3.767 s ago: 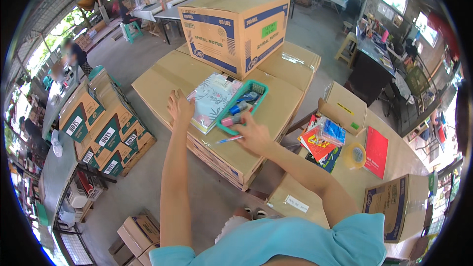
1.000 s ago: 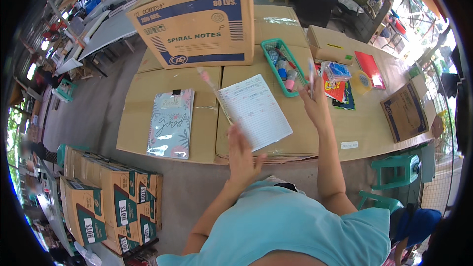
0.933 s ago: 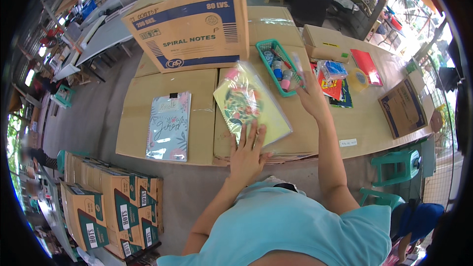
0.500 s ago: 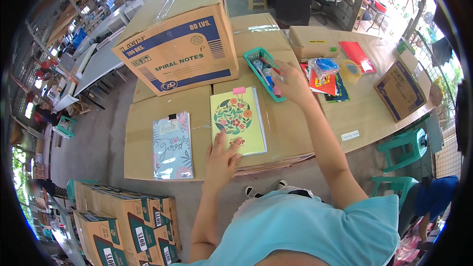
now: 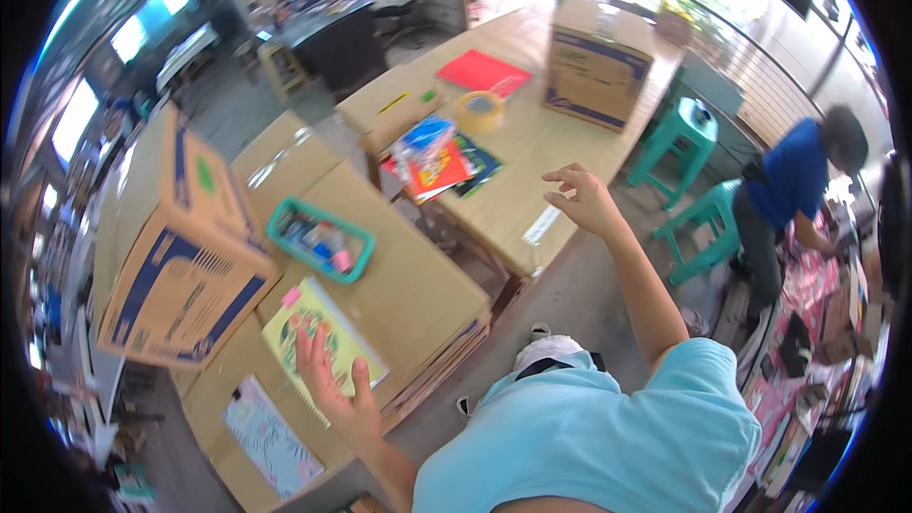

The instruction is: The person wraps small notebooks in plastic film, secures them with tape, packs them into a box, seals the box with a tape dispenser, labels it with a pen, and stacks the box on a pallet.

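My left hand (image 5: 340, 388) is open, fingers spread, over a yellow spiral notebook (image 5: 334, 317) with a round floral design and a pink clip. Whether the fingers touch the cover I cannot tell. Out to the right, my right hand (image 5: 584, 204) hangs in the air near the table edge, fingers apart and nothing visible in it. Beyond the notebook, a teal plastic basket (image 5: 357, 269) holds several small bottles and a pink-capped item. A pale blue floral notebook (image 5: 271, 437) lies at the near left. All three rest on large cardboard boxes (image 5: 408, 309).
A tall carton (image 5: 190, 271) stands at left. The brown-covered table (image 5: 518, 166) bears colourful packets (image 5: 439, 166), a tape roll (image 5: 480, 110), a red folder (image 5: 483, 72) and another carton (image 5: 597, 66). Teal stools (image 5: 676, 147) stand at right, near a person in blue (image 5: 793, 171).
The view has swung right. My right hand has left the basket and come out over the table's near edge, empty. My left hand has spread above the yellow notebook.
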Demonstrator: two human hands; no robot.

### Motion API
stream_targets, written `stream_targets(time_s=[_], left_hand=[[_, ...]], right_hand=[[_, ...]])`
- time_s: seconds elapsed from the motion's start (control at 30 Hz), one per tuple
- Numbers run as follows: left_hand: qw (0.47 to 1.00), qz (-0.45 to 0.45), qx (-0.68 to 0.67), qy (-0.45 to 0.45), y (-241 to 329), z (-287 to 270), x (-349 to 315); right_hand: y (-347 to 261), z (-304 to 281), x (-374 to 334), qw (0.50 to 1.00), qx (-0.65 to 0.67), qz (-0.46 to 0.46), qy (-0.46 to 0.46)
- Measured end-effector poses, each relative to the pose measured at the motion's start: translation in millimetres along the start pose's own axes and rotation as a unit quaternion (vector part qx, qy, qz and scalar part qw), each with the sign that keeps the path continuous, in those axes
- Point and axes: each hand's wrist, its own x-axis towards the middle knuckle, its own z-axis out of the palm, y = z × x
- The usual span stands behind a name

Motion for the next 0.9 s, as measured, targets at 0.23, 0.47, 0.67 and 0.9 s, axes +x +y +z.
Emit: stream_targets(time_s=[0.23,0.47,0.67,0.9], left_hand=[[0.973,0.035,-0.193,-0.120,89.2,165.7,15.1],[0.915,-0.061,-0.326,-0.228,145.6,443.5,55.0],[0.858,-0.093,-0.349,-0.366,220.9,635.4,56.0],[0.891,-0.194,-0.302,-0.278,190.5,726.2,81.4]], right_hand=[[204.8,-159.3,59.3,0.957,0.011,0.082,0.279],[428.5,-305.5,317.3,0.893,0.207,0.118,0.382],[610.7,-382.2,495.4,0.936,0.171,0.118,0.285],[572.3,-297.1,411.0,0.869,0.343,0.151,0.323]])
